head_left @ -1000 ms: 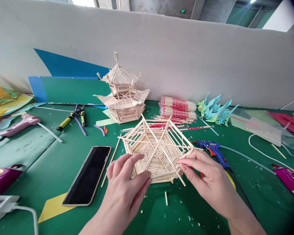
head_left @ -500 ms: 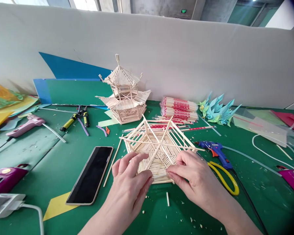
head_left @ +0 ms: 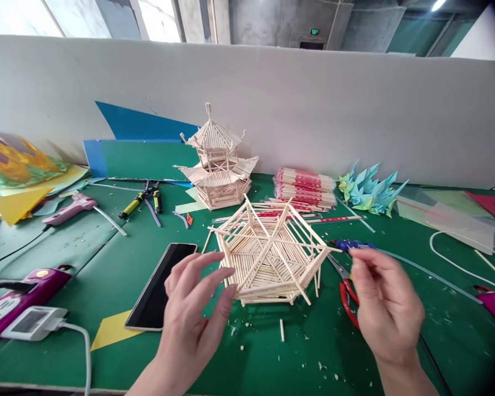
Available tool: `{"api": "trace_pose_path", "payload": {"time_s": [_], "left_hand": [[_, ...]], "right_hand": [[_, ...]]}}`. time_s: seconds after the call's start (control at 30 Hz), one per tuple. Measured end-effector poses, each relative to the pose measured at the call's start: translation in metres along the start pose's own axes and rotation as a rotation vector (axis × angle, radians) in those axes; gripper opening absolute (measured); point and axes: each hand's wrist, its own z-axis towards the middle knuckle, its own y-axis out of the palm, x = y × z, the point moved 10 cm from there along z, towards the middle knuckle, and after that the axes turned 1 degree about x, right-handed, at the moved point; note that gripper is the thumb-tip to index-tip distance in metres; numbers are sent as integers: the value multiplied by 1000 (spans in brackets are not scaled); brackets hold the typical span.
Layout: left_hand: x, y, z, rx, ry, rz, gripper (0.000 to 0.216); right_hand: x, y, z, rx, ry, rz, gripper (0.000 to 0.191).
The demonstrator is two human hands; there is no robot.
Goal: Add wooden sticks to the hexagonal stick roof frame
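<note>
The stick frame (head_left: 268, 239) sits on the table (head_left: 272, 374) right ahead of me, my left hand (head_left: 193, 313) at its near left edge and my right hand (head_left: 385, 308) off its right corner. Pliers (head_left: 348, 302) lie between the frame and my right hand, a glue gun (head_left: 350, 246) just beyond. A short stick (head_left: 282, 330) lies on my side of the frame. To the left I have the phone (head_left: 157, 297), overlapping a paper piece (head_left: 111, 330), then a power strip (head_left: 45, 283) farther out. Behind the frame, from left to right, stand the stick pagoda (head_left: 216, 165), stick bundles (head_left: 303, 184) and paper leaves (head_left: 371, 190), all before the partition (head_left: 313, 104).
</note>
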Motion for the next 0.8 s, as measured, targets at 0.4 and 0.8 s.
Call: {"api": "trace_pose_path", "payload": {"time_s": [0.4, 0.8], "left_hand": [[-63, 18, -68, 151, -426, -204, 26], [-39, 43, -88, 119, -438, -254, 32]], "right_hand": [[94, 0, -26, 284, 83, 133, 24], [101, 1, -27, 282, 172, 119, 26]]}}
